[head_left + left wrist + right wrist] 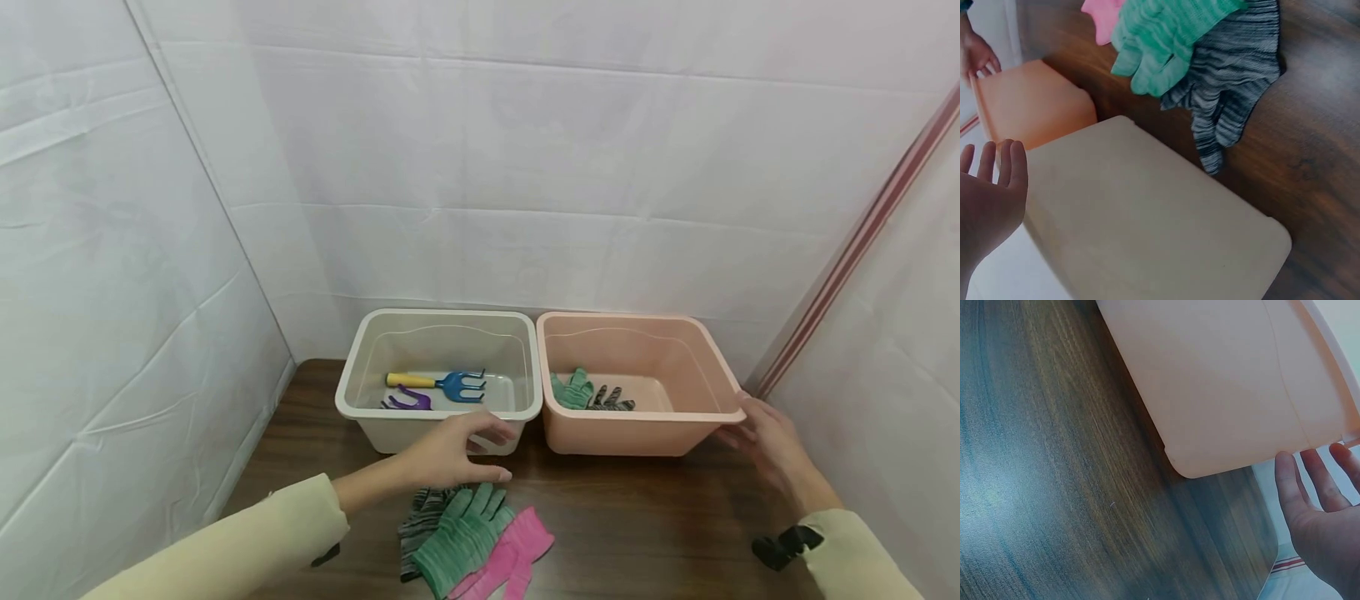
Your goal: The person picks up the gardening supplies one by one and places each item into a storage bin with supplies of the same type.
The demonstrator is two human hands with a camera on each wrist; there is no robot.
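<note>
My left hand (457, 450) hovers in front of the off-white bin (360, 412), over the gloves, holding nothing. Its fingers are spread and loosely bent, the thumb apart. Below it on the table lie a black-and-grey glove (420, 533), a green glove (461, 533) and a pink glove (517, 550), overlapping. At the right front corner of the peach bin (615, 433), my right hand (772, 442) grips the rim; in the right wrist view its fingertips (1284, 459) meet the bin's outer wall.
Inside the off-white bin are a blue hand fork with a yellow handle (457, 386) and a purple fork-like tool (411, 400). The peach bin contains a green glove (574, 390) and a dark mottled glove (611, 402). White sheeting (480, 167) surrounds the wooden table (637, 517).
</note>
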